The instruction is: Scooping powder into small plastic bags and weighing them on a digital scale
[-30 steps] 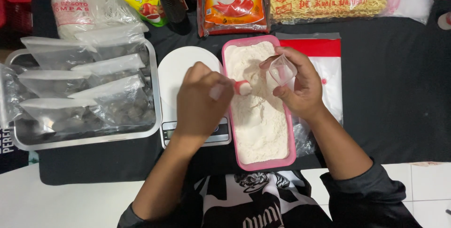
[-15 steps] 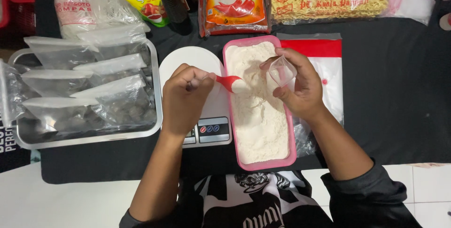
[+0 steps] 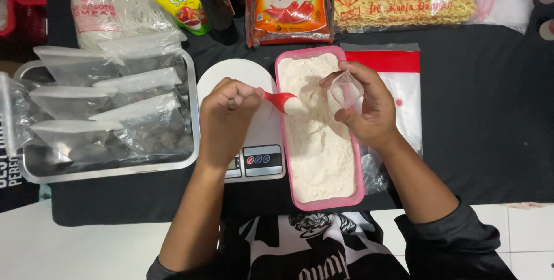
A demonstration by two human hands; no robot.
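Spoon [image 3: 281,100], red, lay with its bowl in the flour [image 3: 317,135] of a pink tub [image 3: 359,164]. Left hand [image 3: 228,121], fingers curled tight round the handle, sat over a white scale [image 3: 254,156]. Right hand [image 3: 366,104] at 3 o'clock pinched a small clear bag [image 3: 345,88] open. Steel tray [image 3: 193,130] of filled bags lay at 9 o'clock.

Black cloth [image 3: 479,112], scale [image 3: 242,84], pink tub [image 3: 359,187], steel tray [image 3: 115,171]
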